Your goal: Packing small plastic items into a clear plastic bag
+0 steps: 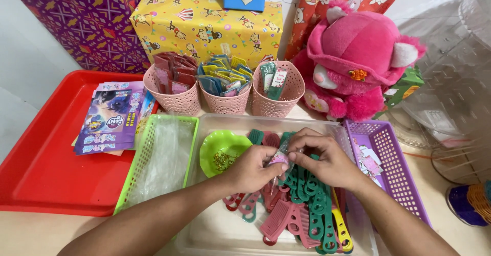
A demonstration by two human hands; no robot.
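While both my hands meet over the clear plastic tray (215, 235) of coloured plastic combs (307, 210), my left fingers (268, 166) and right fingers (299, 156) are pinched on a small pink-and-clear crinkly packet (280, 159); it looks light, floppy and slippery, best gripped by its edges.
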